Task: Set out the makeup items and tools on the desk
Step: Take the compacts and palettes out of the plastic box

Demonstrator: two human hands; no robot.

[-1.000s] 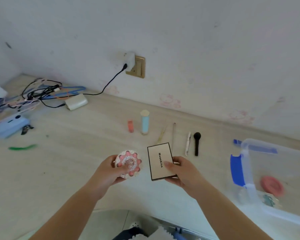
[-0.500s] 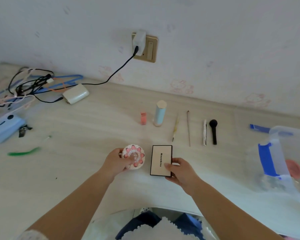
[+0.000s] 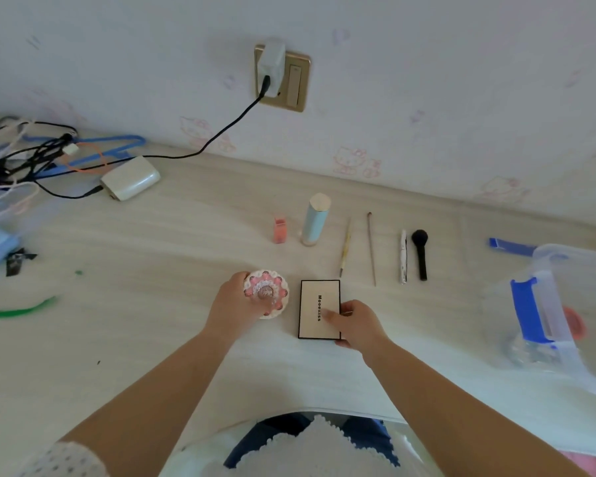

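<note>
Both hands loaded: left hand (image 3: 233, 306) curled round the near side of a round pink compact (image 3: 266, 293), right hand (image 3: 356, 323) pinching the near right corner of a flat cream palette (image 3: 320, 308), thumb on its lid. Palette looks flat on the desk (image 3: 152, 339) or just off it; can't tell whether the compact has touched down.

Beyond the two grips, a row is already laid out: pink lipstick (image 3: 279, 230), blue tube (image 3: 315, 219) standing upright, two thin sticks, white pen (image 3: 403, 256), black brush (image 3: 421, 253). Off to the right of the right hand, a clear bin (image 3: 565, 304) with blue latches, something red inside.

Judgement: step is placing these two as a front row. To do it well:
- seat the compact flat before letting go, it could roll or tip
- keep the palette's long edge parallel to the sticks beyond it
- hold the gap between compact and palette, no overlap
- lift fingers straight up so nothing skids
</note>
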